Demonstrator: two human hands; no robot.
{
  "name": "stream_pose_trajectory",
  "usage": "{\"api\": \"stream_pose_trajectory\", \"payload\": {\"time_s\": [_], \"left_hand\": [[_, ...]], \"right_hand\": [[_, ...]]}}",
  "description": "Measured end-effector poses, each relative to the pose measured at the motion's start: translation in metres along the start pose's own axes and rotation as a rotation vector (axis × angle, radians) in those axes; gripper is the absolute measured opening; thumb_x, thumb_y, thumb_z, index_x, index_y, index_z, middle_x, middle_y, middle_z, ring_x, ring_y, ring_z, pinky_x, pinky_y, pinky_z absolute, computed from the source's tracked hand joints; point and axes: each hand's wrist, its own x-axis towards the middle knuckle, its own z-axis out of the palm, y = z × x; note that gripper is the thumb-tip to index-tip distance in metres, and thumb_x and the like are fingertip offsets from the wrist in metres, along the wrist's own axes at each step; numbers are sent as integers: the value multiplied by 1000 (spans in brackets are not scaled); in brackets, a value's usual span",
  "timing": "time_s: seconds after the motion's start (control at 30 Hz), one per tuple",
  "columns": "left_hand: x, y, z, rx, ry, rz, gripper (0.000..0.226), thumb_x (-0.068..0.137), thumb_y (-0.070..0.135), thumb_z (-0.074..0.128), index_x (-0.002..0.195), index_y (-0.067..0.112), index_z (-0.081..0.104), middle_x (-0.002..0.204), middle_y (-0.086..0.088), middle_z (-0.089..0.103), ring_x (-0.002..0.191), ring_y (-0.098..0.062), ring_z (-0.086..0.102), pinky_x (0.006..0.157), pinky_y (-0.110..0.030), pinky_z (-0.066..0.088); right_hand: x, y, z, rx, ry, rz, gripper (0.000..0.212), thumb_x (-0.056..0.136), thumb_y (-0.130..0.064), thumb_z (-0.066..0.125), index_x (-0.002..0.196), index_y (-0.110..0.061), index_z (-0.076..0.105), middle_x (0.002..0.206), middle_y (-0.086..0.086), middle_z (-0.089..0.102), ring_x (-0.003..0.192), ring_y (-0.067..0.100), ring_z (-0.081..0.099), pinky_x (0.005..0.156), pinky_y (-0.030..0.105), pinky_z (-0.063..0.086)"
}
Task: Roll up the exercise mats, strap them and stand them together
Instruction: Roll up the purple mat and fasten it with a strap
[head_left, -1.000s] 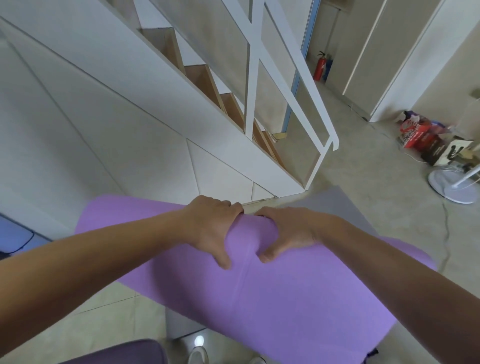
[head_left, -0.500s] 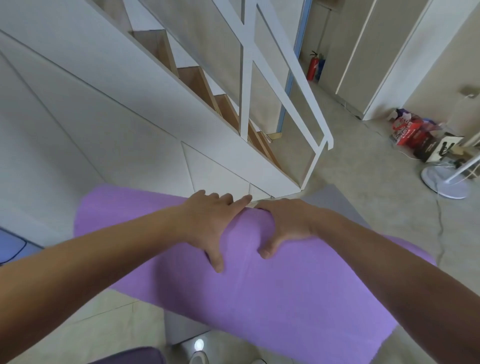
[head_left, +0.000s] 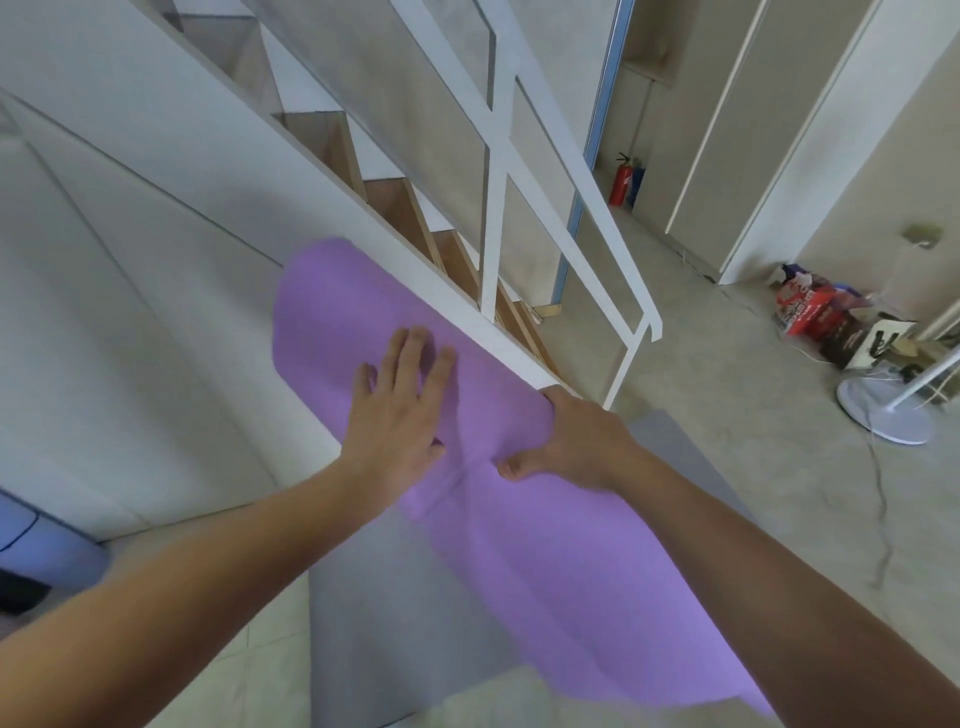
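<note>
Since a second ago the purple mat (head_left: 545, 561) has swung from crosswise to diagonal, its far end up by the staircase (head_left: 395, 205). Your left hand (head_left: 400, 415) has let go and lies flat on it, fingers spread. Your right hand (head_left: 579, 447) grips the mat's edge, fingers curled over. A grey mat (head_left: 395, 597) lies underneath.
</note>
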Motion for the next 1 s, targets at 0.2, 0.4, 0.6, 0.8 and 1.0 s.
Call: {"api": "stream_pose_trajectory", "payload": {"time_s": [0.2, 0.4, 0.6, 0.8, 1.0], "left_hand": [[15, -5, 12, -1240, -246, -699, 75, 73, 30, 79, 139, 26, 41, 136, -3, 55, 105, -26, 61, 87, -42, 53], [5, -17, 13, -1910, -460, -819, 70, 76, 44, 81, 139, 30, 54, 135, 4, 62, 120, -30, 62, 91, -54, 54], [-3, -2, 5, -2210, -497, -732, 81, 63, 65, 83, 129, 21, 66, 116, -6, 62, 101, -28, 62, 85, -47, 55], [-5, 15, -3, -2321, -410, -740, 94, 50, 49, 93, 130, 11, 62, 129, -16, 66, 115, -32, 66, 94, -45, 54], [2, 35, -16, -2021, -170, -868, 57, 67, 24, 87, 116, 2, 67, 106, -17, 75, 92, -32, 74, 71, -36, 59]], "right_hand": [[1, -12, -10, 200, 114, 30, 105, 51, -71, 81, 137, -28, 38, 116, -14, 56, 107, 20, 58, 90, 40, 50], [4, -11, -6, 769, 32, -28, 88, 44, -53, 92, 121, -29, 58, 113, -8, 70, 100, 16, 69, 91, 45, 56], [3, -18, 1, 1019, -159, -114, 54, 67, -26, 80, 117, -11, 68, 109, 5, 74, 100, 25, 71, 83, 35, 56], [1, -19, 3, 824, -203, -61, 77, 65, -36, 92, 132, -15, 58, 121, -5, 69, 108, 12, 67, 92, 28, 53], [-32, -56, 17, 46, 329, -115, 88, 84, -23, 65, 155, -10, 13, 148, 9, 30, 127, 28, 42, 101, 32, 40]]}}
